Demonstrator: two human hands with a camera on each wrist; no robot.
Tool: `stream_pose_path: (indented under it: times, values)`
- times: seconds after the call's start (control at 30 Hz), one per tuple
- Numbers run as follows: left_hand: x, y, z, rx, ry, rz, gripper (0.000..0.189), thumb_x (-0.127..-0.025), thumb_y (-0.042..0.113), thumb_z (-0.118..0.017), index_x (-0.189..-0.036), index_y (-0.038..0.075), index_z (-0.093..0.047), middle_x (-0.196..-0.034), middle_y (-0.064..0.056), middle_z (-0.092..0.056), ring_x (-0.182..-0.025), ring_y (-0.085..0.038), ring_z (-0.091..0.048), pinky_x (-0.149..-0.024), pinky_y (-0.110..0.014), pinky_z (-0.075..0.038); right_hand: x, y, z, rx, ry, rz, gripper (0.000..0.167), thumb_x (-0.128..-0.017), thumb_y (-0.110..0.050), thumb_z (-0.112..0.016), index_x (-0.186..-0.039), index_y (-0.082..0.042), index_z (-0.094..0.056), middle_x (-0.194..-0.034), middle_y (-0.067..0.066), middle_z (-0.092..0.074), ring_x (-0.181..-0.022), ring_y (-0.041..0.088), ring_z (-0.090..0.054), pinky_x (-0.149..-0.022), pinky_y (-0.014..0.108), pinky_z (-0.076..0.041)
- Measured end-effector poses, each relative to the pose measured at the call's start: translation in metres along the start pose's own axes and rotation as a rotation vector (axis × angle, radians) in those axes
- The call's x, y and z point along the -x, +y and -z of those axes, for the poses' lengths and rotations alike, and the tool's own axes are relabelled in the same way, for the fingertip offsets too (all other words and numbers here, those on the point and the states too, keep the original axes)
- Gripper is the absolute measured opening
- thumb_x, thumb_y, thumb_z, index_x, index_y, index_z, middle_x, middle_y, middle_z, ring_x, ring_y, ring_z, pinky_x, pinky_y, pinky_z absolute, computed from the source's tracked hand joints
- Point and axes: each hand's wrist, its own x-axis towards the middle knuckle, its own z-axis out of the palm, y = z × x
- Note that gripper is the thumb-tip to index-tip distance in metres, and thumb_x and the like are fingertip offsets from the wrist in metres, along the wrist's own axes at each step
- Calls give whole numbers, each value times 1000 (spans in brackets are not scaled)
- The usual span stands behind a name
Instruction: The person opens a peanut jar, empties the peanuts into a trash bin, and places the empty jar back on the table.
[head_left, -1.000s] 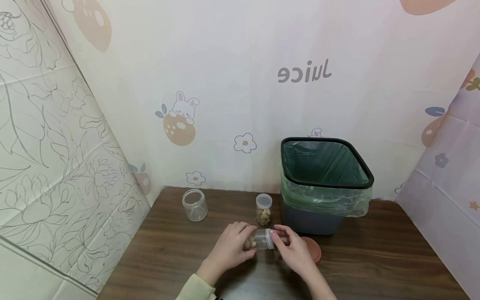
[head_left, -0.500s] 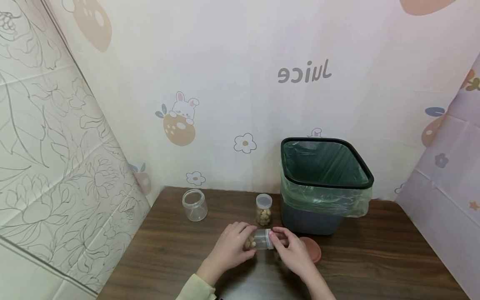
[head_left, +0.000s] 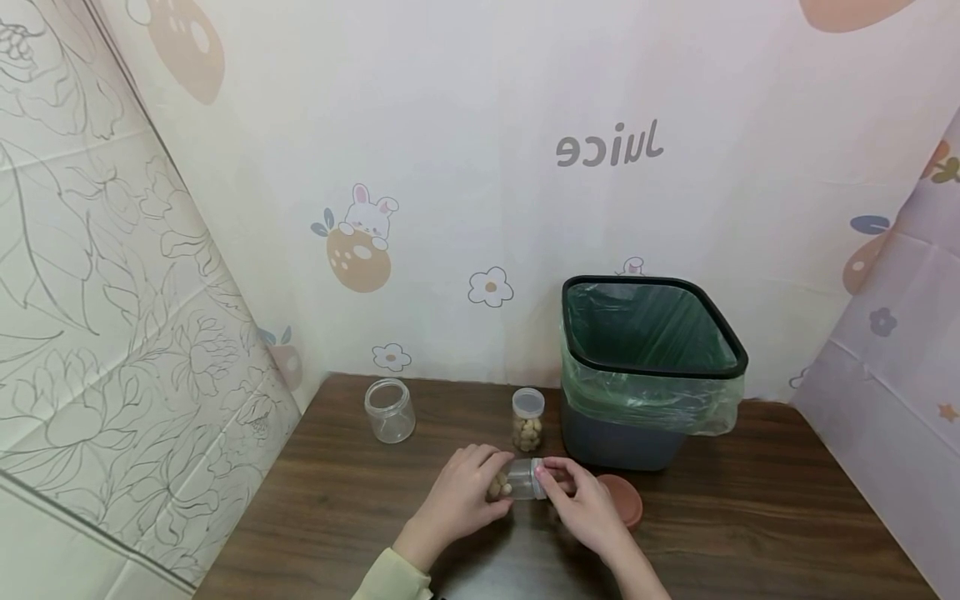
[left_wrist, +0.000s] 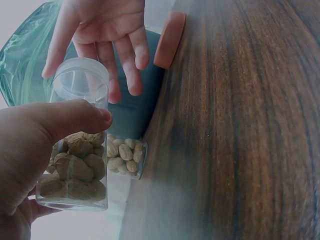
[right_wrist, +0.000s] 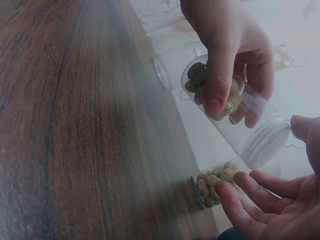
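Held sideways in left hand (head_left: pixel 459 498): peanut jar (head_left: pixel 517 481), lid end pointing right. Right hand (head_left: pixel 588 507) at lid, fingers spread, maybe just touching.

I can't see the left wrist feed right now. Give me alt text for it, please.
The left hand grips a clear lidded jar of peanuts held on its side, while the right hand hovers at its lid end, fingers spread. Behind sit a second peanut jar, a reddish-brown lid on the wooden table, and the green-lined bin.
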Motion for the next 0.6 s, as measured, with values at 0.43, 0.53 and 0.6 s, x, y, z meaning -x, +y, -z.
stream_pose_path:
  times: [0.43, 0.53, 0.6]
  values:
    - [-1, 0, 1, -1, 10, -9, 63, -77, 36, -99, -131, 15, -72, -119, 2, -72, -107, -18, -68, -94, -39, -57, -1, 3, -1, -74, -33, 13, 47, -106, -43, -71, -136, -8, -70, -124, 2, -75, -104, 16, -74, -75, 29, -59]
    - [-1, 0, 2, -2, 5, -7, 63, -78, 36, -99, -131, 14, -72, -119, 2, -72, -107, -18, -68, -95, -40, -57, -1, 3, -1, -97, -43, 23, 47, -106, -41, -72, -137, -7, -69, -125, 4, -75, -105, 18, -74, -73, 29, -59]
    - [-1, 0, 2, -3, 2, -6, 63, -78, 36, -99, -131, 15, -72, -119, 2, -72, -107, -18, -68, -95, -40, -57, -1, 4, 0, -113, -51, 28, 46, -106, -39, -72, -138, -6, -68, -126, 5, -74, -104, 18, -74, -72, 29, -59]
